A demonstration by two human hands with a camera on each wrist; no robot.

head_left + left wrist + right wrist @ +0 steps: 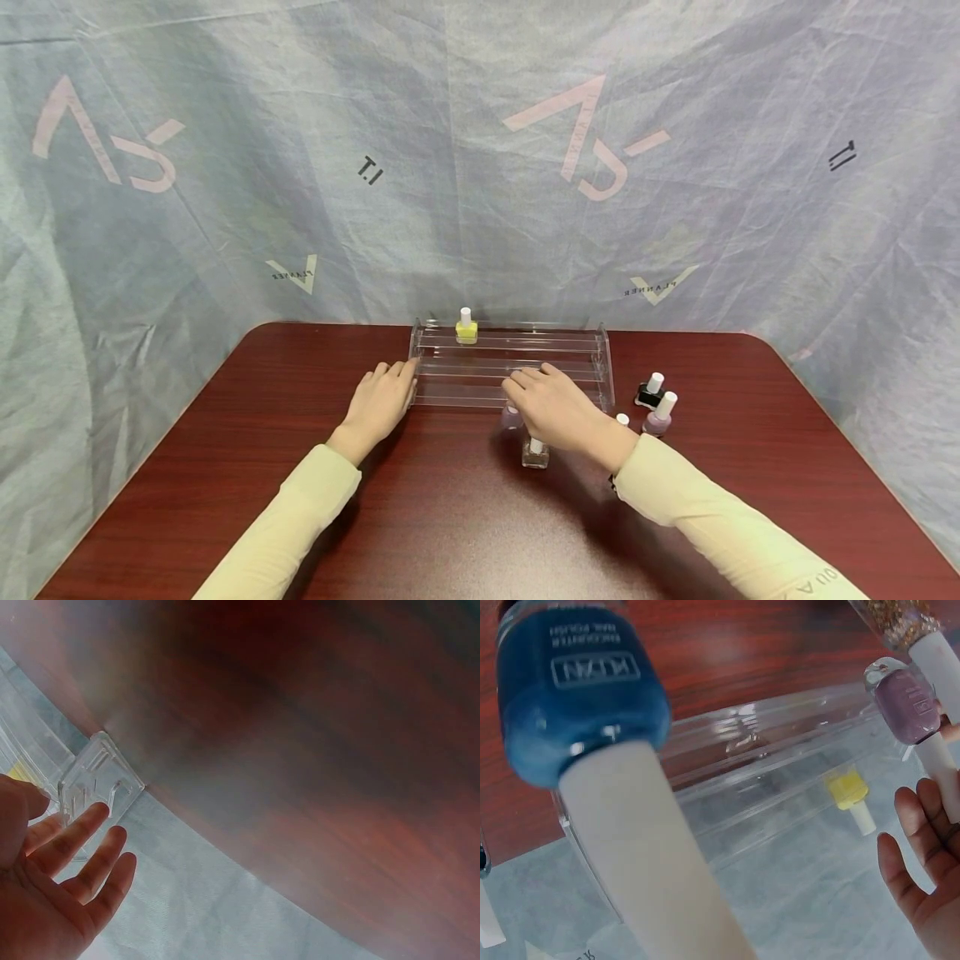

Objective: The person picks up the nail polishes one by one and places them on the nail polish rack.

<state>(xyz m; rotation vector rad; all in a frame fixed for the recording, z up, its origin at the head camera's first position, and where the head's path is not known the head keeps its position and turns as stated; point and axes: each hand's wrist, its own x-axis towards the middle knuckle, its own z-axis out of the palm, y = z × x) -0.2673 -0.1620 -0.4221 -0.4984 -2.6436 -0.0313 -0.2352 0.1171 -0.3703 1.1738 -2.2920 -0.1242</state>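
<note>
Grey-blue cloth (pixel 480 208) printed with pink and dark lettering hangs beyond both hands, behind a reddish-brown wooden surface (pixel 420 533). Set well apart from each other, the two hands lie on either side of a clear tiered rack's (pixel 461 390) near left part: the left hand (pixel 377 402) rests against its left end, fingers extended and pinching nothing, while the right hand (pixel 553 407) pinches the white cap of a purple bottle (pixel 512 417) at the rack's front edge. Beyond and between the hands, a yellow bottle (pixel 467 332) stands on the top tier. Just nearer than the right hand is a glitter bottle (pixel 536 456); beside the right wrist, a blue bottle (pixel 581 697). Farther right of that hand stand a black bottle (pixel 649 395) and a mauve bottle (pixel 657 423), close together.
</note>
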